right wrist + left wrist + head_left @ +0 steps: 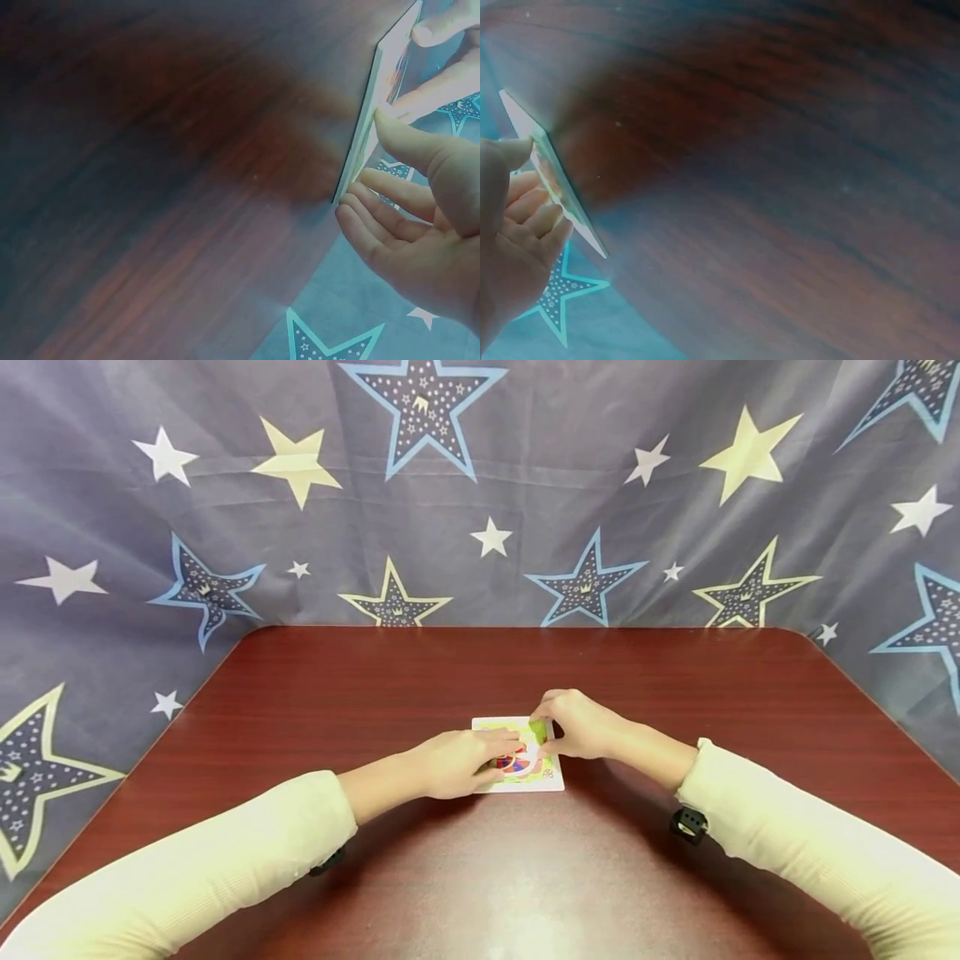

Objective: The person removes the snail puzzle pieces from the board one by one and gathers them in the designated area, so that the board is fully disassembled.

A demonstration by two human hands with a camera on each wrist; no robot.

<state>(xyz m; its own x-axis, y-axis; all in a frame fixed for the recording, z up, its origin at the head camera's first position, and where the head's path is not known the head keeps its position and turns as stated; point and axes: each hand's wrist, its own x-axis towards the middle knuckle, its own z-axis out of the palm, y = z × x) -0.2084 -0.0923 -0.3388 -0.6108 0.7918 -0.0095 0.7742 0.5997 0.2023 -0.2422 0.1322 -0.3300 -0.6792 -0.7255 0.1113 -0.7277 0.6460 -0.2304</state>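
On the table lies a thin, flat picture board with a white border and a colourful printed face, edge-on in both wrist views. My left hand rests over its left part, fingers extended across the picture and thumb spread below them. At the upper right corner, my right hand touches the board with thumb and index finger apart, a green patch showing between them. The right wrist view shows that thumb on the board's face and the other fingers of the right hand by its edge. Both hands hide much of the picture.
The reddish-brown wooden table extends around the board on all sides. Behind it hangs a grey curtain printed with stars. A small black device sits at the right wrist, below the cream sleeve.
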